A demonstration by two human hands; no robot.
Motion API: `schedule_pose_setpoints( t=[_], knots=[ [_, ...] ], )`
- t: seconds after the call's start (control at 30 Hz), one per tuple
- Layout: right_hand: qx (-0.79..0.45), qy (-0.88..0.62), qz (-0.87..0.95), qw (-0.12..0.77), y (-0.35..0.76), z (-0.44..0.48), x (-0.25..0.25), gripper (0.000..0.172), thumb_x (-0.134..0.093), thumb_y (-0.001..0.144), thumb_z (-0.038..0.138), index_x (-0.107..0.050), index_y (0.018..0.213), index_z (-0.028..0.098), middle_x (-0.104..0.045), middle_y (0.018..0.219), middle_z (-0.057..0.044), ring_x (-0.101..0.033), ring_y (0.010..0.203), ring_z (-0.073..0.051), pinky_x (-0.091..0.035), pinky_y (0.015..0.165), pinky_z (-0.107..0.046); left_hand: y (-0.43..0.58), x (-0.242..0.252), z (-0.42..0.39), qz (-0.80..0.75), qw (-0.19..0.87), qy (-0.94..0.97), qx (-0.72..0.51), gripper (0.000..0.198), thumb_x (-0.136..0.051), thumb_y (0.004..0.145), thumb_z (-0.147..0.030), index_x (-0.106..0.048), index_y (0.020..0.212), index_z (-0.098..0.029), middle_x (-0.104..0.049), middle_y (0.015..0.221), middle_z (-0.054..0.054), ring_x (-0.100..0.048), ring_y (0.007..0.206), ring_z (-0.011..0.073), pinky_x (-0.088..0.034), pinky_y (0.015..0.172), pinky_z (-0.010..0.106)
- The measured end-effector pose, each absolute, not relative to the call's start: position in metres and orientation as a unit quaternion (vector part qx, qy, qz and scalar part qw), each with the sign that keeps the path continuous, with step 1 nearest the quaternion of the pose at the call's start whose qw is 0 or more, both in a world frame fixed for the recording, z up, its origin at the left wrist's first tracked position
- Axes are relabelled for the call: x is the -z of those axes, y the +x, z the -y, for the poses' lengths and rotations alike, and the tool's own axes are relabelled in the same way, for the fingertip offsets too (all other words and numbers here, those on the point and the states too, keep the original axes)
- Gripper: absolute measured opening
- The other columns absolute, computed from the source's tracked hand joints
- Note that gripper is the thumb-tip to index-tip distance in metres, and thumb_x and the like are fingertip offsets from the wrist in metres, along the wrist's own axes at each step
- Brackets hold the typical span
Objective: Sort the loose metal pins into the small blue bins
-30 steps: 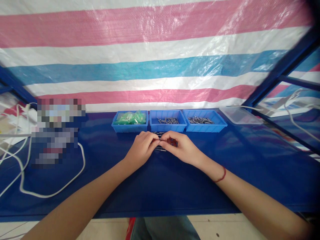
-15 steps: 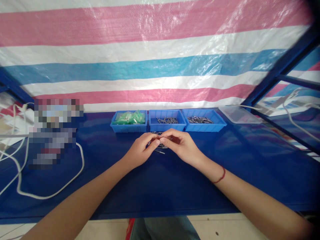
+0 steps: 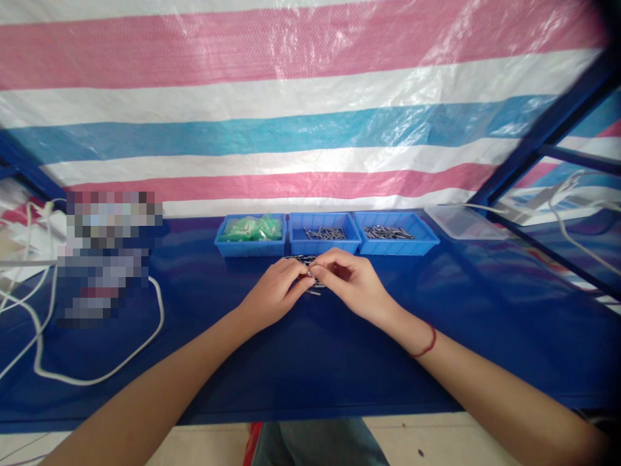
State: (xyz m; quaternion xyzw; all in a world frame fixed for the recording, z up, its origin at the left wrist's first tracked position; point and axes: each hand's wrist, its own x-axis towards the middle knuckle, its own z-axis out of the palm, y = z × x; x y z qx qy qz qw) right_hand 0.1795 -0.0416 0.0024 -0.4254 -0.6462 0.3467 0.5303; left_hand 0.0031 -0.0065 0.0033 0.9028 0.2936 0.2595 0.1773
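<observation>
Blue bins (image 3: 324, 247), three in the head view, hold green packets (image 3: 255, 228) in one and metal rods (image 3: 388, 233) in two, while two hands, left hand (image 3: 272, 291) and right hand (image 3: 355, 283), narrow their fingertips, grip unclear, over an uncountable loose pile (image 3: 318, 285), work seemingly unfinished.

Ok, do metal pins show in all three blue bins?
No, pins show in the middle bin and right bin, while the left bin shows green bags.

Single head-worn view, close above the table (image 3: 320, 369), forward and down onto left hand (image 3: 270, 290) and right hand (image 3: 358, 285)
</observation>
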Motion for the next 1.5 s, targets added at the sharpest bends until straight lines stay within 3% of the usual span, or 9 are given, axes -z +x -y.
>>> schedule_pose_setpoints(
  t=[0.5,0.73,0.87,0.97,1.07,1.17,1.33,1.5],
  knots=[
    [-0.302,-0.460,0.664,0.506,0.185,0.036,0.000,0.016,-0.059,0.084,0.032,-0.066,0.086,0.018,-0.061,0.077,-0.003,-0.053,0.065,-0.014,-0.043,0.059,-0.028,0.000,-0.004,0.004,-0.327,0.146,0.874,-0.328,0.014,-0.044,0.095,-0.027,-0.054,0.093,-0.017,-0.058,0.088,0.004,-0.056,0.084,0.0154,-0.043,0.079,0.027],
    [-0.229,-0.451,0.730,0.461,0.192,0.033,-0.003,0.020,-0.054,0.087,0.031,-0.067,0.080,0.018,-0.064,0.077,-0.004,-0.053,0.064,-0.014,-0.041,0.057,-0.027,-0.001,-0.004,0.004,-0.338,0.135,0.875,-0.318,0.018,-0.042,0.095,-0.029,-0.055,0.099,-0.017,-0.060,0.090,0.004,-0.057,0.086,0.0168,-0.043,0.081,0.029],
    [-0.123,-0.501,0.708,0.483,0.213,0.023,-0.010,0.022,-0.052,0.088,0.032,-0.067,0.079,0.018,-0.065,0.075,-0.004,-0.055,0.064,-0.015,-0.043,0.060,-0.028,-0.004,-0.002,0.000,-0.351,0.102,0.889,-0.274,0.031,-0.047,0.093,-0.032,-0.051,0.120,-0.018,-0.061,0.097,0.006,-0.054,0.091,0.0200,-0.042,0.087,0.035],
    [-0.001,-0.579,0.661,0.478,0.242,0.014,-0.013,0.022,-0.051,0.086,0.029,-0.067,0.078,0.017,-0.065,0.073,-0.004,-0.055,0.062,-0.015,-0.042,0.062,-0.028,-0.006,-0.001,-0.002,-0.331,0.079,0.914,-0.221,0.027,-0.052,0.090,-0.036,-0.060,0.111,-0.022,-0.060,0.102,0.006,-0.052,0.094,0.0215,-0.040,0.087,0.037],
    [0.136,-0.655,0.621,0.407,0.273,0.005,-0.011,0.024,-0.050,0.085,0.029,-0.068,0.076,0.016,-0.065,0.073,-0.008,-0.058,0.070,-0.020,-0.042,0.067,-0.031,-0.009,0.000,-0.004,-0.302,0.075,0.933,-0.181,0.022,-0.056,0.087,-0.038,-0.064,0.102,-0.024,-0.060,0.106,0.005,-0.050,0.097,0.0215,-0.039,0.086,0.035],
    [0.183,-0.698,0.612,0.325,0.290,0.000,-0.006,0.026,-0.053,0.083,0.033,-0.070,0.090,0.014,-0.067,0.082,-0.011,-0.060,0.078,-0.026,-0.042,0.069,-0.035,-0.009,0.000,-0.004,-0.285,0.074,0.940,-0.170,0.020,-0.053,0.090,-0.036,-0.065,0.100,-0.024,-0.060,0.104,0.004,-0.050,0.096,0.0199,-0.037,0.085,0.034],
    [0.134,-0.638,0.675,0.345,0.270,0.004,-0.009,0.027,-0.052,0.086,0.033,-0.068,0.097,0.014,-0.067,0.081,-0.011,-0.060,0.079,-0.026,-0.043,0.074,-0.037,-0.008,0.002,-0.004,-0.282,0.065,0.943,-0.163,0.024,-0.044,0.095,-0.034,-0.066,0.098,-0.024,-0.061,0.099,0.004,-0.049,0.092,0.0185,-0.035,0.079,0.032],
    [-0.047,-0.462,0.831,0.305,0.226,0.020,-0.014,0.017,-0.053,0.087,0.028,-0.068,0.086,0.020,-0.064,0.073,-0.005,-0.057,0.071,-0.020,-0.043,0.069,-0.032,-0.008,0.002,-0.005,-0.296,0.063,0.941,-0.153,0.022,-0.047,0.094,-0.034,-0.064,0.106,-0.026,-0.061,0.099,0.004,-0.050,0.090,0.0182,-0.034,0.080,0.031]
  ],
)
